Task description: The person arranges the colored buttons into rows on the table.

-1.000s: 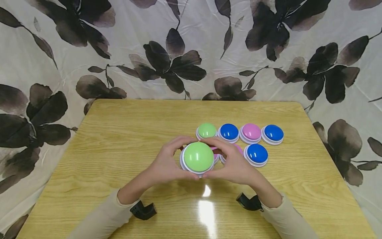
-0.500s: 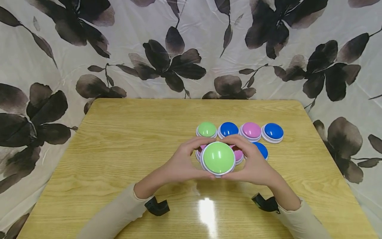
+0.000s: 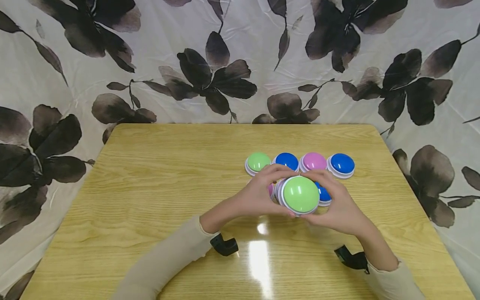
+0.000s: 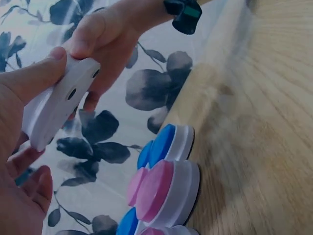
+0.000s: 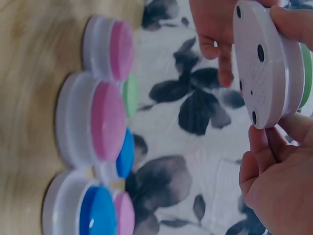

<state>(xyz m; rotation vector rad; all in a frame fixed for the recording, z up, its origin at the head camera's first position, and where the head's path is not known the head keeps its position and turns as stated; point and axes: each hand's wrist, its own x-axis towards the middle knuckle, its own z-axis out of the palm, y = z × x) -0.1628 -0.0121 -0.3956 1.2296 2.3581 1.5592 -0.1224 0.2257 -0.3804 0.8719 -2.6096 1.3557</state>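
Observation:
A green push button [image 3: 301,194] with a round white base is held up over the table between both hands. My left hand [image 3: 258,193] grips its left side, thumb at the near rim and fingers at the far rim. On the opposite side my right hand [image 3: 343,206] holds the rim the same way, with a gap between palm and base. The white underside [image 5: 259,63] with dark round feet shows in the right wrist view, and the base [image 4: 63,100] appears edge-on in the left wrist view.
Behind the hands stands a row of buttons: green [image 3: 258,161], blue [image 3: 286,161], pink [image 3: 315,161] and blue [image 3: 341,163]. A nearer row, partly hidden, has pink buttons [image 5: 108,121] and a blue button [image 3: 324,194]. A floral cloth [image 3: 240,62] hangs behind the wooden table [image 3: 168,166].
Both hands have carried the green push button rightward across the front of the nearer row. It now overlaps that row's right part, and the buttons on the table have stayed put.

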